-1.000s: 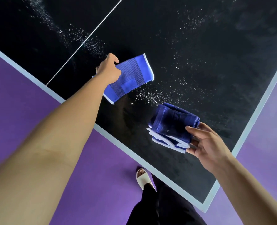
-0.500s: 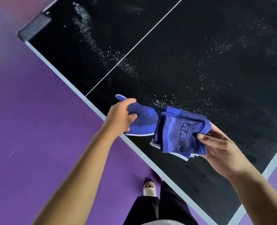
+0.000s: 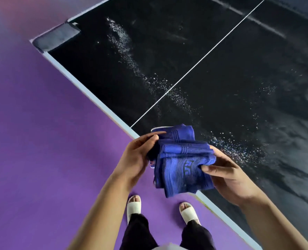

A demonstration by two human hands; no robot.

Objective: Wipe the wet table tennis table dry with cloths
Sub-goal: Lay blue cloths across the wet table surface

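Head view: you stand at the long edge of the bench (image 3: pixel 88 91), a black table tennis top with a pale border, and you hold a bundle of blue cloths (image 3: pixel 182 165) in front of you, lifted above that near edge and overlapping it. Your right hand (image 3: pixel 229 175) grips the bundle from its right side, thumb pressed on the top fold beside a dark woven mark, fingers hidden beneath. Your left hand (image 3: pixel 137 159) is closed on the left side of the bundle, fingertips reaching over the folds near a second fold of blue cloth with a white hem that sticks out toward the bench middle. Whether that fold is a separate cloth, you cannot tell from here.

A thin white centre line (image 3: pixel 200 60) runs across the black surface to the near edge, just left of the cloths. A trail of water droplets (image 3: pixel 149 80) crosses the line, running from the far left corner toward the area right of your right hand. A dark grey net clamp (image 3: pixel 55 37) sits at the far left corner. Below, the purple floor (image 3: pixel 41 159) shows your white sandals (image 3: pixel 134 206) and dark trousers.
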